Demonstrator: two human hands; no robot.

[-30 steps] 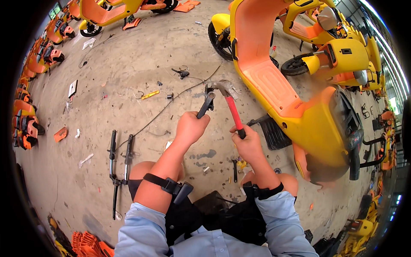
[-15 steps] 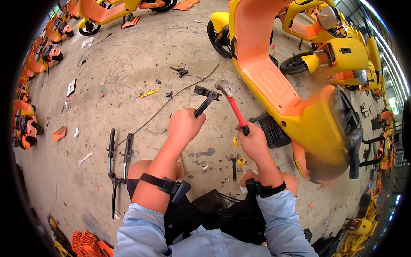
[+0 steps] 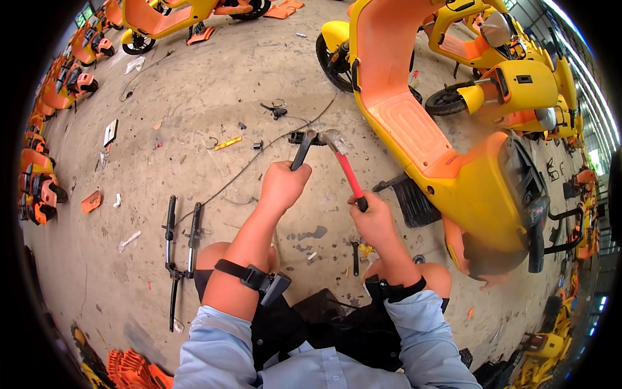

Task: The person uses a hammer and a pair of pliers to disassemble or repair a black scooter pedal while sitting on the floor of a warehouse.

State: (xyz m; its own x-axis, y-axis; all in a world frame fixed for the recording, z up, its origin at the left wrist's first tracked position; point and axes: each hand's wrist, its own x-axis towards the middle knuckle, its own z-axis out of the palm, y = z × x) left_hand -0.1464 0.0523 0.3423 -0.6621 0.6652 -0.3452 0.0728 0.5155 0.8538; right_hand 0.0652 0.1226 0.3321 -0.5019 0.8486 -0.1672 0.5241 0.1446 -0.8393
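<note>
Head view: left hand (image 3: 283,185) gripping black lever part (image 3: 303,148); right hand (image 3: 374,220) clasping red-handled hammer (image 3: 345,167), its head now lowered against the part's far end; yellow scooter (image 3: 447,149) right.

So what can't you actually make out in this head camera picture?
- Small dark metal part under the red-handled hammer: too small and blurred to identify.
- Grip end of the dark lever: hidden inside the left hand.
- Yellow-and-orange scooter: its top is cut off by the upper edge.
</note>
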